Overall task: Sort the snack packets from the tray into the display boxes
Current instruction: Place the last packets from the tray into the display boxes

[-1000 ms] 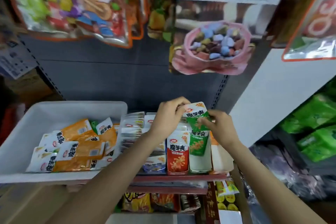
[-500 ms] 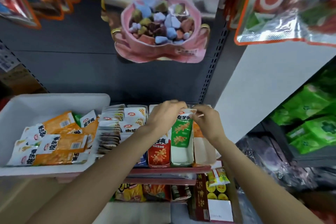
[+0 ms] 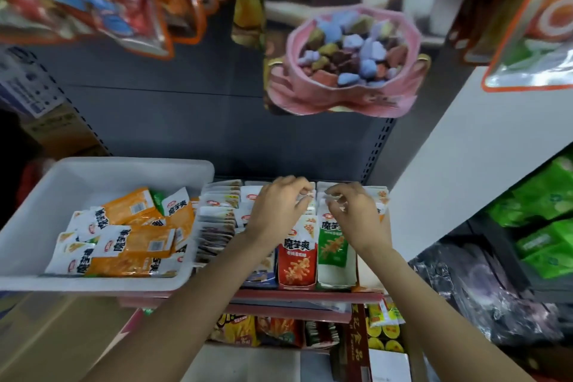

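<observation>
Foil-and-plastic snack packets [image 3: 130, 245] make up the load here: small, flat sachets, orange and white, lying loosely heaped in the white tray [image 3: 28, 226] at the left end of the shelf [image 3: 310, 296]. They look light and limp, likely to bend and slide over one another, with smooth film that could slip from a loose pinch. The sealed top or bottom edge seems the surest place to take one, thumb on one face and fingers on the other, since the middle probably gives under pressure.

Just right of the tray stand the display boxes [image 3: 297, 260], a row of narrow upright cartons: one red-fronted, a green-fronted box [image 3: 333, 245] beside it, others partly hidden behind the forearms. Packets already stand on edge inside them, packed close.

Both hands work over the back of the green-fronted box. The left hand [image 3: 279, 211] has its fingers curled down onto the packet tops, and the right hand [image 3: 356, 214] mirrors it from the other side, fingertips bent at the same row. Whether either one actually pinches a packet or only nudges the tops straight, I cannot tell; the fingertips are blurred.

Because the sachets are soft, seating one upright probably needs both hands, one parting the row while the other slides it in.
</observation>
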